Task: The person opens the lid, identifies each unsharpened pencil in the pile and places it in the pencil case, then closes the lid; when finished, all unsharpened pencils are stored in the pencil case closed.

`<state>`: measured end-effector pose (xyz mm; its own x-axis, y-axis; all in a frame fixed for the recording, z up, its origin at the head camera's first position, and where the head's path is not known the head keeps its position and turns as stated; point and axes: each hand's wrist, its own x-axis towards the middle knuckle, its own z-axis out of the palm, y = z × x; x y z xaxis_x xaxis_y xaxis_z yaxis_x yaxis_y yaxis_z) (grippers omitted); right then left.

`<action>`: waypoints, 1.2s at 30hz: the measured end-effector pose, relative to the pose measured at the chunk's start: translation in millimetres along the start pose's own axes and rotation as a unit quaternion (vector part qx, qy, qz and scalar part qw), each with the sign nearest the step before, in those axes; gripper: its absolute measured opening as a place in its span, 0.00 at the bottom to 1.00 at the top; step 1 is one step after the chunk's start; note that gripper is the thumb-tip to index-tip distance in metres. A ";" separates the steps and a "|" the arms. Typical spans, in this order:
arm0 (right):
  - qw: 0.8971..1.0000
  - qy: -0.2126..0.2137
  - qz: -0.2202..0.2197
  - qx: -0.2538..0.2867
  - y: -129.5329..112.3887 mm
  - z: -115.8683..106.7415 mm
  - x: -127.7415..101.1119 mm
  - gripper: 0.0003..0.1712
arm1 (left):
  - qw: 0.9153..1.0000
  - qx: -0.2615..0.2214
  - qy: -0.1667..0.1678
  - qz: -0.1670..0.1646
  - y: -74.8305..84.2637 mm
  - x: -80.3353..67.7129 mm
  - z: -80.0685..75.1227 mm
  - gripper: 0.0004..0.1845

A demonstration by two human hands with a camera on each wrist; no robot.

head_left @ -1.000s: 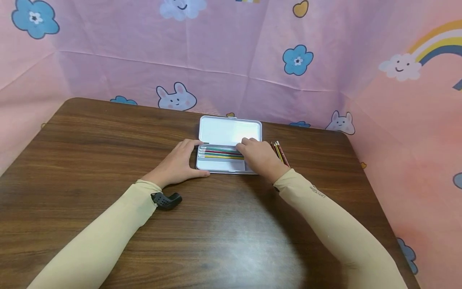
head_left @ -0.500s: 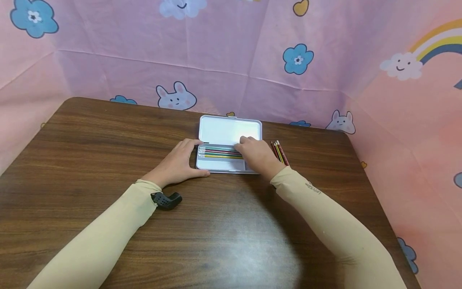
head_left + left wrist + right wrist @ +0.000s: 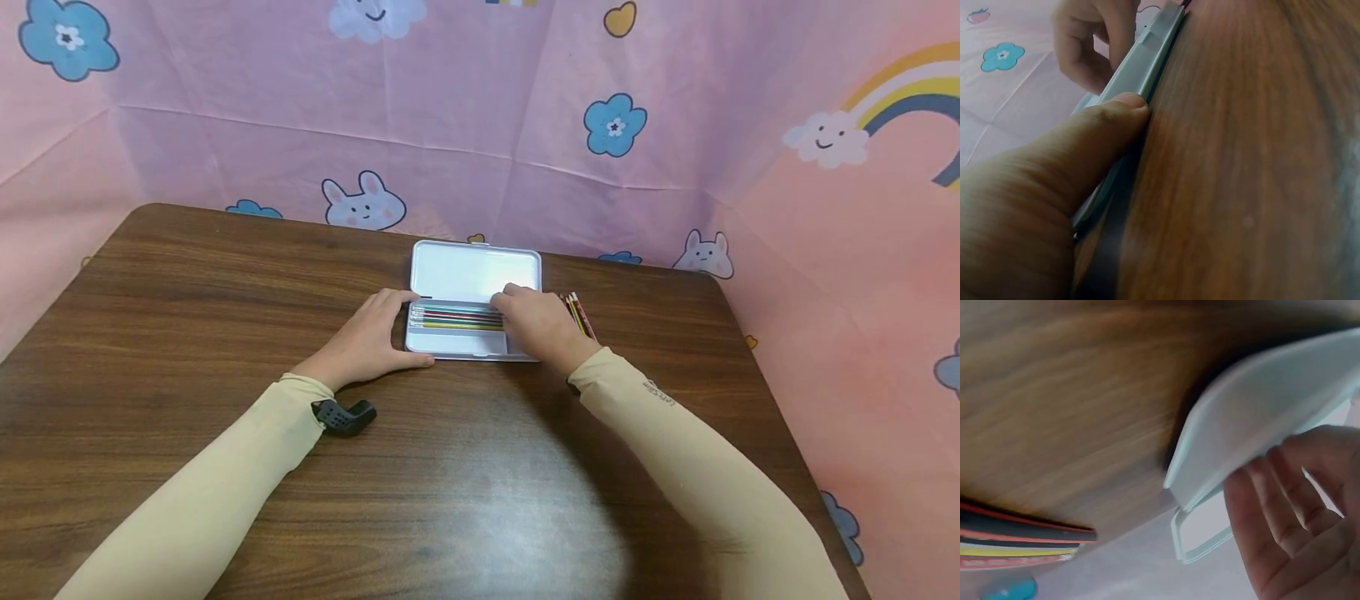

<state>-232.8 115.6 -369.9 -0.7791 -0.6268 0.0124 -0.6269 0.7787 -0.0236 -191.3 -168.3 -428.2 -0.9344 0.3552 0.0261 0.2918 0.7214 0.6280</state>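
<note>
A white pencil case point(image 3: 453, 342) lies on the table with its lid point(image 3: 472, 268) folded back. Several coloured pencils point(image 3: 459, 317) lie side by side in its rear compartment, white ends to the left. My left hand point(image 3: 363, 340) grips the case's left end, thumb at the front edge and index finger at the back corner. My right hand point(image 3: 546, 327) reaches into the right part, fingers bent at the pencils' right ends. The right wrist view shows its fingers behind the case wall point(image 3: 1241, 415); the fingertips are hidden, so whether they pinch a pencil is unclear.
Several loose pencils point(image 3: 580, 317) lie on the wooden table point(image 3: 420, 500) just right of the case, partly hidden by my right hand. A pink patterned cloth point(image 3: 457, 125) hangs behind the table and along its sides. A black wrist strap point(image 3: 345, 417) sits at my left wrist.
My right hand shifts slightly left, then back right over the case. Pencils inside have shifted a little. My left hand keeps its place, and the head view moves slightly.
</note>
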 end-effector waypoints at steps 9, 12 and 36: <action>0.974 0.014 0.090 0.209 40.6 -22.9 -33.8 0.14 | 1.000 0.002 0.002 0.001 1.0 -1.8 -0.4 0.58; 0.960 0.008 0.129 0.248 58.0 -28.3 -49.1 0.17 | 1.000 0.001 0.004 0.002 2.4 -2.4 -0.8 0.58; 0.869 -0.094 0.256 0.413 110.0 -10.5 -124.8 0.26 | 1.000 0.005 0.010 -0.001 -0.8 1.3 3.2 0.58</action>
<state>-204.6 279.7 -363.5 -0.8918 -0.2571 -0.3722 0.0800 0.7202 -0.6891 -192.1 -166.6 -431.1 -0.9387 0.3423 0.0411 0.2926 0.7280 0.6200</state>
